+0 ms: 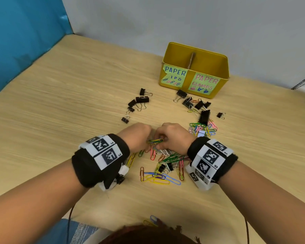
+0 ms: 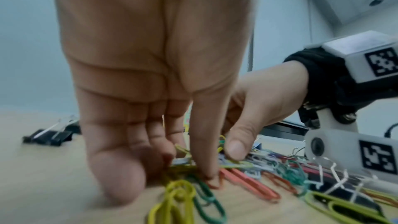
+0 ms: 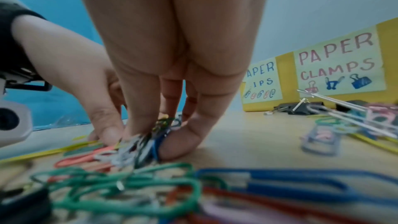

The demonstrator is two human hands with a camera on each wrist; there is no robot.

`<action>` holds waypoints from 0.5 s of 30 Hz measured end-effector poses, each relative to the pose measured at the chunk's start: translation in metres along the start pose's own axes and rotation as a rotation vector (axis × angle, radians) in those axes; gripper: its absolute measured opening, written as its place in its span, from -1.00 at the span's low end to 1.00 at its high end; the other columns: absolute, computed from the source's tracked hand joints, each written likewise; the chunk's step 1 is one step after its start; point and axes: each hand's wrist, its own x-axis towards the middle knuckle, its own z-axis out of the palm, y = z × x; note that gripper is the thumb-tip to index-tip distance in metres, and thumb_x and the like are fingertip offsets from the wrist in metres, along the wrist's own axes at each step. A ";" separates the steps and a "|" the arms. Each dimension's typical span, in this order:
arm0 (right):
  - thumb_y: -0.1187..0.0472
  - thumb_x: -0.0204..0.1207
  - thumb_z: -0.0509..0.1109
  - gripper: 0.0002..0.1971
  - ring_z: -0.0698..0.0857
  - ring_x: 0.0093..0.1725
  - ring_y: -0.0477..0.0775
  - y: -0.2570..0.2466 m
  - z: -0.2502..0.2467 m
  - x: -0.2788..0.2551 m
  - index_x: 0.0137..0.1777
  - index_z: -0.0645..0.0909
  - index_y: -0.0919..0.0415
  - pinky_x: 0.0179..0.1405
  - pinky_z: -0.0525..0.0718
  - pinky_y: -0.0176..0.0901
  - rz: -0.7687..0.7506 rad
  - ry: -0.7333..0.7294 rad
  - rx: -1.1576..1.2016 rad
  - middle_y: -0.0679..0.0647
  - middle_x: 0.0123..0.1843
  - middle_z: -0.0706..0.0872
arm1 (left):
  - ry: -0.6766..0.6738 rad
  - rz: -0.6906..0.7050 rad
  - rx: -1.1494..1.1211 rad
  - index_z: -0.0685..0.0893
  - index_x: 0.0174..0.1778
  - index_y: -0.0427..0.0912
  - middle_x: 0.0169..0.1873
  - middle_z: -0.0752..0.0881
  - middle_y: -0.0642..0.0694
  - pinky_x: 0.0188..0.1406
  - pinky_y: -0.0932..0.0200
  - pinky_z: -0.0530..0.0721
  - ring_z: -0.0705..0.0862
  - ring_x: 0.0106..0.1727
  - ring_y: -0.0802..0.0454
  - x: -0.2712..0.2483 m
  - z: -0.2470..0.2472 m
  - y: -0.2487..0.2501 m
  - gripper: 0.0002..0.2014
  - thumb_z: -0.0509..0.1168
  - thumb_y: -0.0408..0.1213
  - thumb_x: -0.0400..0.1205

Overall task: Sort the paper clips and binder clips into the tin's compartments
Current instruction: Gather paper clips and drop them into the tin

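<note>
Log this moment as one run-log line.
phase: gathering | left hand: pinching paper clips | right hand: pinching same bunch | tin: nothing visible inside | binder clips: on table

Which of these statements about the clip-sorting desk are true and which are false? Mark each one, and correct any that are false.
1. Both hands are at the heap of coloured paper clips. True: the left hand and the right hand pinch clips there.
2. The yellow tin lies tipped on its side. False: it stands upright, open at the top.
3. The tin's right label reads PAPER CLAMPS. True.
4. All the black binder clips are inside the tin. False: many lie loose on the table, in front of the tin.
5. A divider splits the tin in two. True.
</note>
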 end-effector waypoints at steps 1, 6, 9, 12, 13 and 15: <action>0.18 0.44 0.45 -0.71 0.61 0.14 0.15 0.002 0.000 0.000 0.16 0.65 0.20 -0.06 0.37 -0.27 -0.001 0.018 0.011 0.10 0.00 0.57 | 0.019 -0.001 -0.005 0.61 0.07 -0.22 0.13 0.61 -0.22 0.07 0.07 0.56 0.61 0.13 -0.15 0.002 -0.001 -0.001 -0.71 0.43 -0.29 0.45; 0.08 0.46 0.43 -0.64 0.56 0.11 0.07 0.010 -0.002 -0.004 0.24 0.62 0.15 -0.03 0.34 -0.31 0.032 0.069 0.051 0.15 0.15 0.63 | 0.034 -0.025 -0.060 0.55 0.23 -0.16 0.17 0.51 -0.14 0.21 0.04 0.56 0.54 0.22 -0.10 0.002 -0.008 -0.007 -0.51 0.48 -0.13 0.41; 0.06 0.32 0.55 -0.46 0.56 0.09 0.09 0.007 0.003 -0.005 0.29 0.54 0.17 -0.03 0.40 -0.26 0.026 0.050 -0.017 0.14 0.13 0.59 | 0.010 -0.016 -0.028 0.45 0.31 -0.18 0.18 0.53 -0.13 0.24 -0.04 0.59 0.54 0.22 -0.09 -0.001 -0.004 0.002 -0.31 0.52 0.01 0.32; 0.19 0.34 0.53 -0.53 0.62 0.18 0.15 0.007 0.006 -0.003 0.27 0.57 0.20 -0.03 0.39 -0.29 0.013 0.104 0.003 0.17 0.19 0.69 | 0.044 0.025 0.048 0.47 0.27 -0.26 0.18 0.59 -0.22 0.09 0.08 0.57 0.59 0.20 -0.15 0.000 0.004 0.013 -0.47 0.45 -0.13 0.46; 0.21 0.37 0.51 -0.57 0.63 0.19 0.15 0.008 0.005 -0.002 0.26 0.59 0.20 -0.02 0.40 -0.29 0.019 0.120 0.027 0.17 0.18 0.71 | 0.042 0.031 0.035 0.49 0.25 -0.27 0.14 0.63 -0.23 0.02 0.11 0.54 0.61 0.18 -0.16 0.002 0.004 0.015 -0.57 0.40 -0.21 0.51; 0.23 0.40 0.48 -0.62 0.64 0.19 0.17 0.012 0.004 -0.003 0.23 0.64 0.19 0.03 0.46 -0.26 0.046 0.129 0.062 0.17 0.17 0.73 | 0.017 0.033 -0.005 0.56 0.16 -0.26 -0.03 0.68 -0.19 -0.08 0.14 0.50 0.65 0.11 -0.17 0.004 0.003 0.016 -0.74 0.30 -0.33 0.56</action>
